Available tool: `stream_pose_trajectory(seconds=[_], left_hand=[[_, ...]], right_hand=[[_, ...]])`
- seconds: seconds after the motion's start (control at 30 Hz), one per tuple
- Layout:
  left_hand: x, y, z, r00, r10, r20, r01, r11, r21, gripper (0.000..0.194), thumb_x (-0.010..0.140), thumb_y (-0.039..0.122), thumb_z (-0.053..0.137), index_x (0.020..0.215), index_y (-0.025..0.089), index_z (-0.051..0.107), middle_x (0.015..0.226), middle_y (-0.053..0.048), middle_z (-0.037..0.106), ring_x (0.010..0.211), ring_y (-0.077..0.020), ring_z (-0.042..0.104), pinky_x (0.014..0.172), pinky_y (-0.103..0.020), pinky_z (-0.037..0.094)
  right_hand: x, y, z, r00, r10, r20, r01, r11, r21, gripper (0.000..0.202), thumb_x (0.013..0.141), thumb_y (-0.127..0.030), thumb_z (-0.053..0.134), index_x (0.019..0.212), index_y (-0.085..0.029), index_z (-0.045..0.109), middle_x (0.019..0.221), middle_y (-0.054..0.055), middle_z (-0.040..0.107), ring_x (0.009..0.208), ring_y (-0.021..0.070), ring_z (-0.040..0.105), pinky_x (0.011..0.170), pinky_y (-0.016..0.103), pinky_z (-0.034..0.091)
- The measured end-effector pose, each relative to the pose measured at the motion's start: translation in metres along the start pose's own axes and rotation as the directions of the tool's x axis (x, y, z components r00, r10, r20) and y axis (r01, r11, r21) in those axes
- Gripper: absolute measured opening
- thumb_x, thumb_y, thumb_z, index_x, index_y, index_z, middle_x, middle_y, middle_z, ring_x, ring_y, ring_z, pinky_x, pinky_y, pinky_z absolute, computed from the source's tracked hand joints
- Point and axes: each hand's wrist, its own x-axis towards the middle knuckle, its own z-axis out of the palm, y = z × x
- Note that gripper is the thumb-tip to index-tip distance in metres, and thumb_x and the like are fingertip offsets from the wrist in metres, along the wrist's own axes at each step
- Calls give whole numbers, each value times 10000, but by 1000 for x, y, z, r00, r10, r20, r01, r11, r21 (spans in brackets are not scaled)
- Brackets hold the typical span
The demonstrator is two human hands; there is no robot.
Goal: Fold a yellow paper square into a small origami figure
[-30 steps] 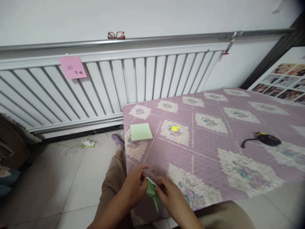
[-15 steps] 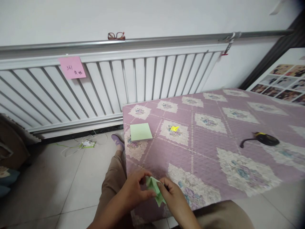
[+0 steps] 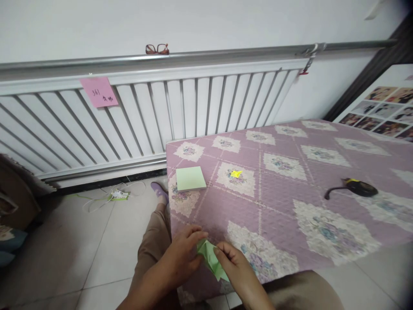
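Observation:
A folded piece of light green paper (image 3: 211, 259) is between my two hands, just above the near edge of the cloth-covered table. My left hand (image 3: 187, 254) grips its left side, the thumb tucked low and partly hidden. On the right side, my right hand (image 3: 235, 265) pinches the paper between thumb and curled fingers. Creases and pointed corners show in the sheet, with one point sticking out low. Farther back lies a pad of pale green paper (image 3: 190, 178). Right of the pad is a small folded yellow paper piece (image 3: 236, 174).
A black-and-yellow object with a curved stalk (image 3: 358, 188) lies on the floral tablecloth (image 3: 232, 206) at right. Behind the table runs a white radiator (image 3: 200, 103) with a pink note (image 3: 99, 92); glasses (image 3: 157, 49) rest on its pipe. A power strip (image 3: 119, 195) lies on the floor.
My left thumb has moved off the front of the green paper to its left side. The paper looks more spread, its lower point shifted right. The other things stay put.

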Motion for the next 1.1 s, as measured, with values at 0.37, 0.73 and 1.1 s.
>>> stream_pose_trajectory(seconds=[0.37,0.73,1.1], left_hand=[[6,12,-7,997,21,-76,-20,1000,15,173,786,125,479,738,179,637,883,-48,619,851,-167,562,771,-275,429],[6,-3,-5,948,-311,-68,269,897,-351,107,747,231,508,664,172,541,650,15,495,622,-124,453,567,-225,359],[8,-15,-3,869,-480,-122,398,823,-404,196,731,345,493,619,195,437,596,34,422,562,-116,403,520,-224,325]], right_hand=[[-5,-2,1,993,-109,47,117,966,-231,85,786,-279,494,773,-224,557,678,-28,558,656,146,528,602,234,396],[-5,1,-1,988,-113,104,144,915,-377,124,799,-247,481,744,-216,588,709,-12,608,687,164,557,624,252,396],[-3,8,-9,984,-152,-89,101,900,-424,190,833,-342,476,727,-228,585,672,-10,595,647,161,549,602,253,404]])
